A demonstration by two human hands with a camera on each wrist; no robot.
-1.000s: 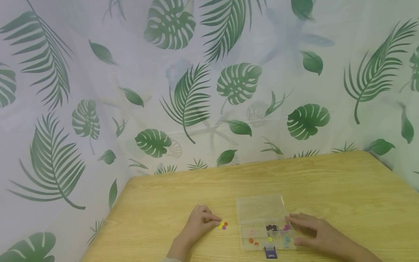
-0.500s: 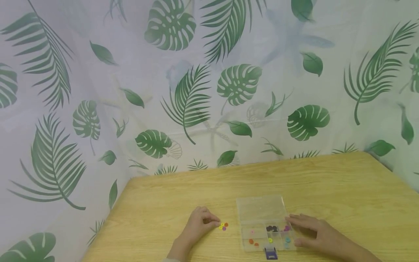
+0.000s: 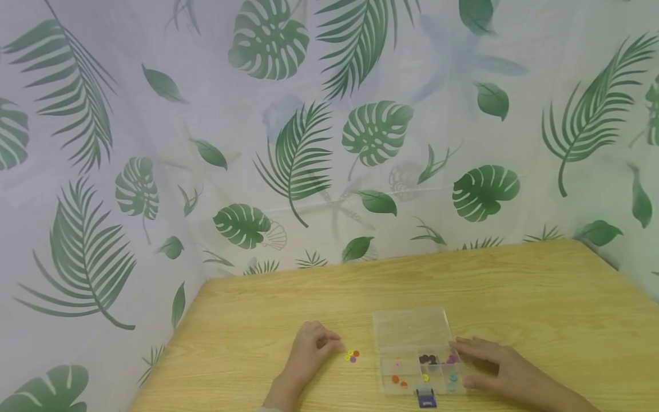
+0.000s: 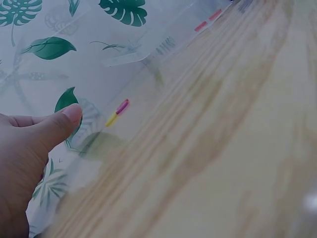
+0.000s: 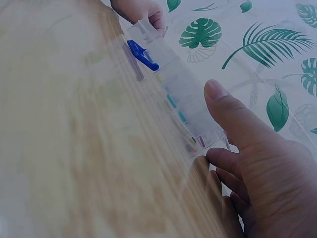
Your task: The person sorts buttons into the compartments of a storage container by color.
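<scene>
A little group of flat round buttons in yellow [image 3: 350, 353], orange [image 3: 356, 353] and purple [image 3: 353, 360] lies on the table. Just left of it is my left hand [image 3: 309, 350], thumb and forefinger close together and apart from the buttons. In the left wrist view the thumb [image 4: 69, 116] shows nothing at its tip. A clear plastic compartment box [image 3: 388, 390] stands with its lid [image 3: 410, 326] laid back. My right hand [image 3: 496, 366] is at the box's right side, fingers loosely spread, fingertips right at its edge; the thumb [image 5: 233, 106] stands apart from the fingers in the right wrist view.
Box compartments hold black [image 3: 427, 359], purple [image 3: 451, 359], teal [image 3: 453, 377], yellow [image 3: 425, 378] and orange [image 3: 395, 379] buttons. A blue latch [image 3: 426, 398] hangs at the box's front. The wood-grain table [image 3: 288, 297] meets a leaf-patterned sheet [image 3: 422, 217] behind.
My left hand has drawn back slightly to the left, away from the button group, which stays where it was. The right hand has hardly moved.
</scene>
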